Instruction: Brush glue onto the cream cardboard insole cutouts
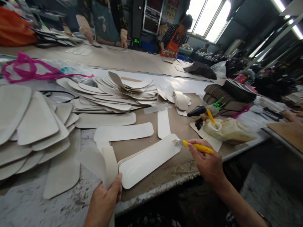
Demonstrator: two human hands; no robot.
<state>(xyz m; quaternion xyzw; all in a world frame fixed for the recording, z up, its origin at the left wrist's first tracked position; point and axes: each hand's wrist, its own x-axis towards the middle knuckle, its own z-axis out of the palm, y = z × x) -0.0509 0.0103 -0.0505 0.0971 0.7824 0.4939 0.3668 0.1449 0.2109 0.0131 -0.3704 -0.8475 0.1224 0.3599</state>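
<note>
My right hand (209,162) is closed around the yellow handle of a brush (197,147). The bristles rest on the far right end of a long white panel with rounded corners (149,164), the top one of a small stack. A curved white strip (110,167) is pinched in my left hand (105,195), beside that stack's left end. Next to this strip is a thin translucent sheet (92,160); whether my hand holds it too, I cannot tell. Two more white panels lie behind: a level one (127,131) and an upright one (163,124).
Large pale panels (35,123) are piled at left, and a tall stack (123,91) stands behind. A cut-open plastic container (227,129) with another yellow brush (210,117) sits at right, near dark stacked pieces (220,97). Two people work across the table.
</note>
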